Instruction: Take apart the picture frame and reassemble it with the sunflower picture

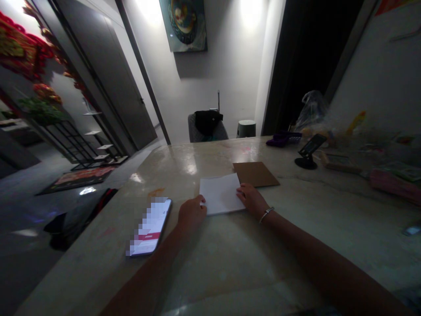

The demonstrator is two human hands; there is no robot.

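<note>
Fingers (242, 189) pressed together, left hand (192, 213) and right hand (252, 199) are holding white paper (221, 194) by its sides, touching brown cardboard (255, 174).

Left hand (192, 213), right hand (251, 199) touching white paper (221, 194) edges; brown cardboard (255, 174) behind; smartphone (149, 227) near left hand.

The room is dim, lit by two bright pools high on the wall (230, 74), with glare spots on the glossy bench (171, 162). The left hand (192, 213) and right hand (251, 199) lie in shadow, edges bend from the wide lens, and the phone (149, 226) is pixelated.
</note>
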